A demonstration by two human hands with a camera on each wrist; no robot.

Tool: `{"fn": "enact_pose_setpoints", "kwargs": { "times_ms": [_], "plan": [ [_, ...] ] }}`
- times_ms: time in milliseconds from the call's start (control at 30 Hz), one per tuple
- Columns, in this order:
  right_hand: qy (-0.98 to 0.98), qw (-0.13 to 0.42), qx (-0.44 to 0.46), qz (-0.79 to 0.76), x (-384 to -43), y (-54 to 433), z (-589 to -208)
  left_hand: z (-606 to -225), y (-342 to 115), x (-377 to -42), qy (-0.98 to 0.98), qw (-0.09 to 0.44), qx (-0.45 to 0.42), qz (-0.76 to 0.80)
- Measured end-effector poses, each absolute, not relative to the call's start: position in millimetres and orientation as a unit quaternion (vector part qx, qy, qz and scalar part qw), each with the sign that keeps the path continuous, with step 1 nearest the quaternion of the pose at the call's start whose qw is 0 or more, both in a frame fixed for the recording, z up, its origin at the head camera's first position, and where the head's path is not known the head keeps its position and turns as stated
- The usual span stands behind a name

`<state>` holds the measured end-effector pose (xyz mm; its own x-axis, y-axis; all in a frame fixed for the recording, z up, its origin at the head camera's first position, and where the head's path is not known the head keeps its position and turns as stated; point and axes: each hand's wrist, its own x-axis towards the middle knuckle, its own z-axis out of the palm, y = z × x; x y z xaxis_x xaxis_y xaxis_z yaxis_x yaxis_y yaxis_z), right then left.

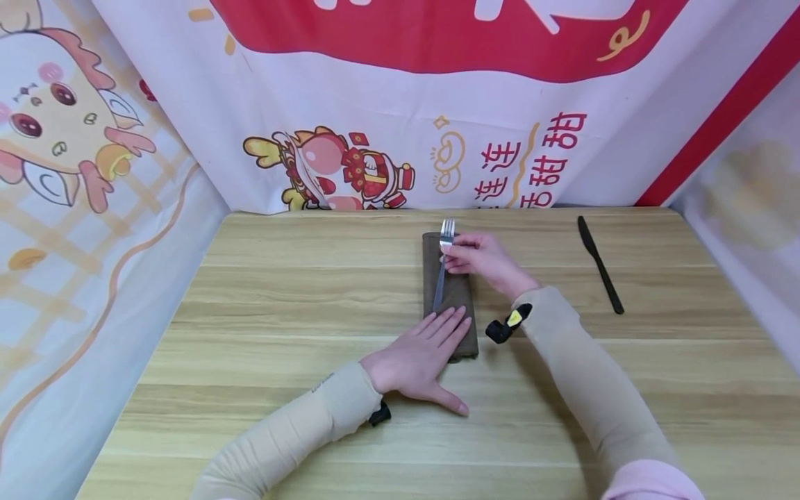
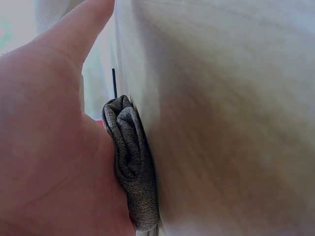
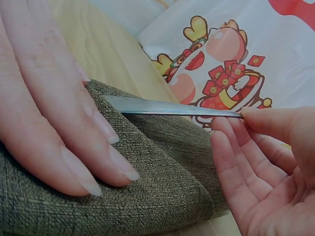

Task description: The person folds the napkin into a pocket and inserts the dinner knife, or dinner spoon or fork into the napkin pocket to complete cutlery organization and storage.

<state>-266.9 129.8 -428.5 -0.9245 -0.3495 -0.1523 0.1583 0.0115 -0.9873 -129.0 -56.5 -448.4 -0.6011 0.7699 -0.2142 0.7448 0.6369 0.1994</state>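
A dark brown-green cloth napkin (image 1: pixel 459 292), folded into a long strip, lies on the wooden table. My left hand (image 1: pixel 421 357) rests flat on its near half, fingers straight and thumb spread out over the table. Between finger and thumb, my right hand (image 1: pixel 484 262) pinches a metal fork (image 1: pixel 439 281) below its tines, which point to the back. The fork's handle slants down to the napkin. In the right wrist view its end (image 3: pixel 133 105) goes under a fold of the cloth beside the left fingers (image 3: pixel 74 167). Layered folds of the napkin (image 2: pixel 130 142) show under the left palm.
A black knife (image 1: pixel 601 267) lies on the right side of the table (image 1: pixel 300 292). Printed cloth (image 1: pixel 387 97) hangs along the back edge, and more cloth covers the left and right sides.
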Motion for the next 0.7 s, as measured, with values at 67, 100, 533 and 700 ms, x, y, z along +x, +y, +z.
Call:
{"fn": "enact_pose_setpoints", "kwargs": {
  "times_ms": [67, 100, 533, 700],
  "plan": [
    [0.688, 0.184, -0.069, -0.698, -267.3, 129.1, -429.7, -446.7, -56.3, -128.3, 0.894, 0.143, 0.423, 0.043],
    [0.687, 0.185, -0.069, -0.699, -267.9, 128.6, -430.9, -445.7, -56.2, -127.8, 0.894, 0.143, 0.423, 0.041],
    [0.688, 0.169, -0.051, -0.704, -270.8, 124.8, -437.4, -435.5, -55.1, -123.0, 0.895, 0.122, 0.429, 0.010],
    [0.697, 0.184, -0.044, -0.692, -270.3, 125.5, -438.9, -435.5, -55.5, -123.1, 0.894, 0.126, 0.429, 0.017]
  ]
}}
